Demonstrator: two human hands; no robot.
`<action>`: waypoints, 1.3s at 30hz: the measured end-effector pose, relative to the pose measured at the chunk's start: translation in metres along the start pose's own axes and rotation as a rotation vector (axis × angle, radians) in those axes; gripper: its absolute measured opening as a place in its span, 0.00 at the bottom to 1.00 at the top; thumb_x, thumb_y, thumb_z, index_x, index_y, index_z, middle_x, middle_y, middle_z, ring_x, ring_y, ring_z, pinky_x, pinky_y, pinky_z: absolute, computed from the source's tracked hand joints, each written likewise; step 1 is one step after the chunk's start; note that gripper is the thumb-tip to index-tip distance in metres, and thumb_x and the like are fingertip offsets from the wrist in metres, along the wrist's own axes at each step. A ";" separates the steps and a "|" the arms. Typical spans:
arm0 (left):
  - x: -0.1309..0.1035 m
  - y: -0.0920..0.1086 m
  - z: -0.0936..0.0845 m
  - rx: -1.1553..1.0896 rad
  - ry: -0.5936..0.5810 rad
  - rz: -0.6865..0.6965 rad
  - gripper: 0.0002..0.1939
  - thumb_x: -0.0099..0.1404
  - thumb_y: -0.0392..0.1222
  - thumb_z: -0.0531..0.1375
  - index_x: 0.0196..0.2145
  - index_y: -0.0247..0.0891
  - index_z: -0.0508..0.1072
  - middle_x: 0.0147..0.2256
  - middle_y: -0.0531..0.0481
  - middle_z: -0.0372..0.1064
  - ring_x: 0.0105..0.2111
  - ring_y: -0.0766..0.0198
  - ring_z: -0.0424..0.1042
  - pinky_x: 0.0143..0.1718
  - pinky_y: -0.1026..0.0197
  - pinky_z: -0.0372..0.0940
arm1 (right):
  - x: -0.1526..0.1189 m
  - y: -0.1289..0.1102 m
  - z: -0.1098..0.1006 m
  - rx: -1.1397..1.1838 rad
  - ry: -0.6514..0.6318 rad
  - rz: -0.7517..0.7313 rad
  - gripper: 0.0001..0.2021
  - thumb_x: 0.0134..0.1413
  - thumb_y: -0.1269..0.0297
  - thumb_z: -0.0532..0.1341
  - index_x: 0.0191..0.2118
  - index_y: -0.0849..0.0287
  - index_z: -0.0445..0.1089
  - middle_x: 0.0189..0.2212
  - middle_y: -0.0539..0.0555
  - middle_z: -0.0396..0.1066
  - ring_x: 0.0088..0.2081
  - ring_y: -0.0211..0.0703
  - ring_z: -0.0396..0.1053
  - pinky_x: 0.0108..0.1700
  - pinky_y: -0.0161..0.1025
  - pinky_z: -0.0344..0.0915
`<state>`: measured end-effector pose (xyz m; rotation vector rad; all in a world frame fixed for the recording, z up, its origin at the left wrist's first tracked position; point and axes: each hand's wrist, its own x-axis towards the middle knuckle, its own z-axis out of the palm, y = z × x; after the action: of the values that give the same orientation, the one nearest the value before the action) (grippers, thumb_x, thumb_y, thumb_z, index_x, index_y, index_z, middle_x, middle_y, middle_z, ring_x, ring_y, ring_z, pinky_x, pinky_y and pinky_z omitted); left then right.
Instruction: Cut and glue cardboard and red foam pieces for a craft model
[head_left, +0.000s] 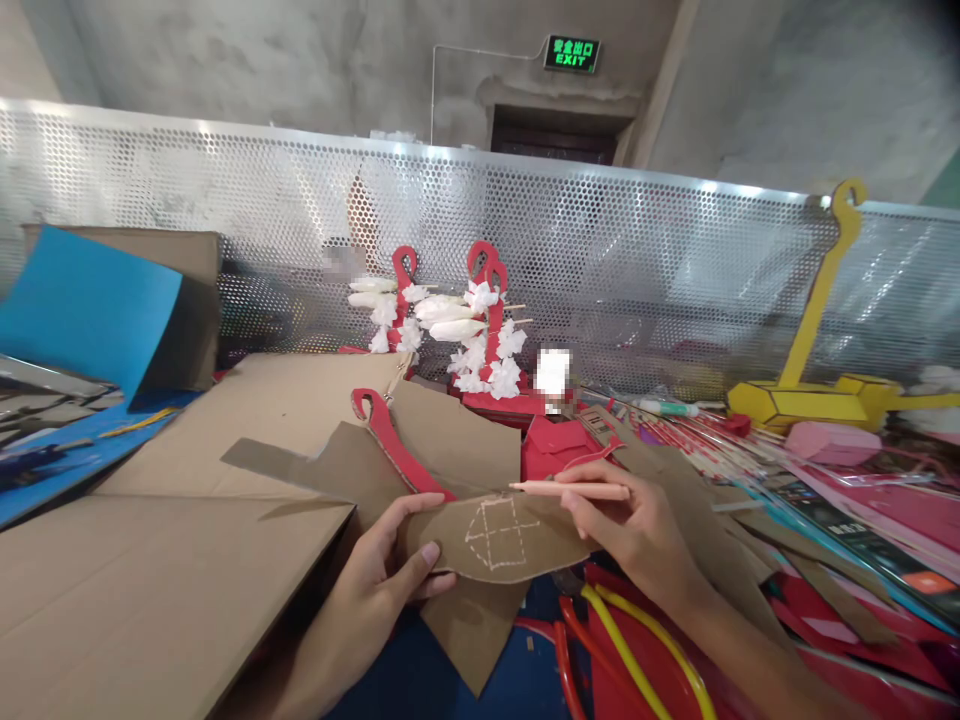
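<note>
My left hand (401, 560) grips the left end of a piece of brown cardboard (442, 530), thumb on top and fingers beneath. White lines on the cardboard form a dashed outline with a grid-like cross inside and a pointed left side. In my right hand (630, 520) is a pale pink pencil (577, 490), held nearly level with its tip pointing left, close to the cardboard's upper edge. Just behind the cardboard lies a red hooked strip (405, 450), its lower end hidden by the piece.
Large cardboard sheets (150, 580) cover the left side. Behind stand red hooked stands with white paper flowers (457, 325). A yellow hooked stand (817, 300) rises at right among sticks and coloured scraps. Scissors with red and yellow handles (622, 640) lie below my right hand. A perforated metal barrier (637, 240) runs behind.
</note>
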<state>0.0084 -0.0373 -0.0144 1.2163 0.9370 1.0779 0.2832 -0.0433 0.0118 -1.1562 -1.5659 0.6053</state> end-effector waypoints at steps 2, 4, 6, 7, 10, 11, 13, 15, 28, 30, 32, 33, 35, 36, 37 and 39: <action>0.000 0.000 0.000 0.009 0.002 -0.006 0.28 0.58 0.55 0.71 0.54 0.44 0.75 0.49 0.46 0.72 0.47 0.53 0.75 0.46 0.55 0.77 | 0.003 0.003 -0.006 -0.064 0.022 -0.017 0.12 0.59 0.54 0.65 0.36 0.57 0.75 0.27 0.52 0.73 0.26 0.39 0.68 0.28 0.35 0.65; 0.000 0.001 0.001 0.015 0.005 -0.008 0.28 0.58 0.56 0.71 0.54 0.45 0.75 0.50 0.46 0.72 0.47 0.52 0.75 0.47 0.54 0.77 | 0.004 0.006 -0.008 -0.077 0.008 -0.023 0.12 0.60 0.53 0.64 0.34 0.57 0.74 0.26 0.51 0.72 0.25 0.39 0.68 0.27 0.35 0.65; 0.000 0.001 0.000 0.018 0.005 -0.005 0.28 0.58 0.56 0.71 0.54 0.45 0.75 0.50 0.46 0.72 0.47 0.53 0.75 0.47 0.53 0.77 | 0.004 0.008 -0.007 -0.063 -0.012 -0.029 0.12 0.61 0.53 0.64 0.34 0.57 0.72 0.26 0.51 0.72 0.25 0.39 0.68 0.28 0.34 0.65; 0.000 0.001 0.000 0.020 0.005 -0.004 0.28 0.58 0.56 0.71 0.54 0.45 0.75 0.50 0.46 0.72 0.47 0.53 0.76 0.47 0.53 0.77 | 0.003 0.008 -0.006 -0.056 -0.021 -0.031 0.12 0.61 0.54 0.64 0.34 0.57 0.72 0.27 0.51 0.72 0.26 0.39 0.68 0.28 0.34 0.65; 0.000 0.000 -0.001 0.018 0.006 -0.004 0.28 0.58 0.55 0.72 0.53 0.45 0.75 0.49 0.46 0.73 0.46 0.53 0.76 0.47 0.54 0.77 | 0.002 0.009 -0.002 -0.047 -0.048 -0.027 0.11 0.61 0.54 0.64 0.35 0.57 0.73 0.28 0.51 0.73 0.26 0.38 0.69 0.28 0.34 0.65; 0.001 0.000 -0.001 0.014 0.006 -0.006 0.28 0.58 0.55 0.72 0.53 0.45 0.76 0.49 0.46 0.73 0.47 0.52 0.76 0.47 0.54 0.77 | 0.002 0.009 -0.001 -0.049 -0.055 -0.022 0.11 0.61 0.54 0.64 0.35 0.57 0.73 0.28 0.51 0.73 0.26 0.38 0.69 0.28 0.34 0.64; 0.001 -0.001 -0.001 0.006 0.003 -0.008 0.28 0.58 0.54 0.72 0.54 0.45 0.75 0.49 0.46 0.73 0.48 0.52 0.76 0.47 0.54 0.77 | 0.002 0.008 -0.001 -0.062 -0.056 -0.017 0.11 0.61 0.55 0.64 0.36 0.58 0.74 0.28 0.50 0.73 0.27 0.38 0.69 0.29 0.34 0.64; 0.001 -0.001 -0.002 0.006 -0.005 -0.008 0.28 0.58 0.54 0.71 0.54 0.45 0.75 0.50 0.46 0.72 0.48 0.52 0.76 0.47 0.54 0.77 | 0.003 0.008 -0.001 -0.079 -0.060 -0.017 0.11 0.61 0.55 0.64 0.37 0.58 0.74 0.28 0.51 0.74 0.28 0.39 0.69 0.30 0.34 0.65; 0.002 -0.005 -0.004 0.026 -0.020 0.004 0.28 0.61 0.55 0.70 0.55 0.45 0.74 0.52 0.45 0.72 0.49 0.52 0.75 0.47 0.56 0.77 | 0.004 0.010 -0.004 -0.061 -0.057 -0.029 0.07 0.59 0.60 0.63 0.34 0.57 0.72 0.27 0.49 0.71 0.27 0.39 0.67 0.28 0.34 0.60; 0.002 -0.005 -0.004 0.022 -0.018 0.003 0.28 0.60 0.55 0.70 0.55 0.45 0.74 0.52 0.45 0.72 0.50 0.50 0.75 0.47 0.55 0.77 | 0.003 0.009 -0.006 -0.064 -0.058 -0.027 0.06 0.58 0.61 0.63 0.33 0.57 0.71 0.28 0.50 0.72 0.28 0.40 0.67 0.28 0.34 0.61; 0.002 -0.004 -0.003 0.021 -0.010 0.003 0.29 0.59 0.56 0.71 0.55 0.44 0.74 0.51 0.44 0.72 0.50 0.50 0.75 0.47 0.55 0.78 | 0.003 0.009 -0.007 -0.063 -0.067 -0.025 0.05 0.57 0.62 0.63 0.33 0.57 0.71 0.28 0.50 0.71 0.29 0.40 0.67 0.28 0.35 0.61; 0.002 -0.003 -0.003 0.023 -0.008 0.003 0.29 0.58 0.56 0.71 0.55 0.44 0.74 0.51 0.44 0.72 0.50 0.50 0.75 0.46 0.55 0.78 | 0.002 0.009 -0.008 -0.061 -0.067 -0.024 0.05 0.57 0.62 0.62 0.32 0.57 0.71 0.29 0.51 0.71 0.29 0.40 0.67 0.28 0.35 0.61; 0.002 -0.002 -0.002 0.028 -0.010 0.001 0.30 0.58 0.56 0.71 0.55 0.44 0.74 0.51 0.45 0.72 0.49 0.50 0.75 0.46 0.56 0.78 | 0.002 0.010 -0.008 -0.053 -0.066 -0.024 0.05 0.57 0.63 0.62 0.32 0.57 0.70 0.29 0.51 0.70 0.29 0.40 0.66 0.28 0.35 0.60; 0.002 -0.002 -0.002 0.030 -0.012 0.001 0.30 0.58 0.56 0.71 0.55 0.44 0.73 0.50 0.45 0.72 0.49 0.50 0.76 0.46 0.56 0.78 | 0.002 0.010 -0.008 -0.047 -0.059 -0.028 0.05 0.56 0.63 0.62 0.31 0.57 0.70 0.29 0.50 0.69 0.29 0.40 0.65 0.28 0.35 0.60; 0.001 -0.001 -0.002 0.031 -0.013 -0.001 0.30 0.58 0.57 0.71 0.55 0.44 0.73 0.51 0.45 0.72 0.49 0.50 0.76 0.46 0.56 0.78 | 0.002 0.010 -0.008 -0.044 -0.054 -0.032 0.05 0.56 0.63 0.62 0.31 0.57 0.69 0.28 0.50 0.68 0.29 0.40 0.65 0.28 0.35 0.60; 0.001 -0.002 -0.002 0.030 -0.013 0.000 0.30 0.58 0.57 0.71 0.55 0.44 0.73 0.51 0.45 0.72 0.49 0.50 0.76 0.46 0.56 0.78 | 0.003 0.011 -0.008 -0.042 -0.049 -0.045 0.06 0.56 0.63 0.62 0.30 0.57 0.69 0.28 0.50 0.66 0.29 0.39 0.64 0.28 0.35 0.59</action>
<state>0.0067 -0.0355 -0.0163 1.2464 0.9457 1.0586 0.2947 -0.0382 0.0067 -1.1422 -1.6486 0.5774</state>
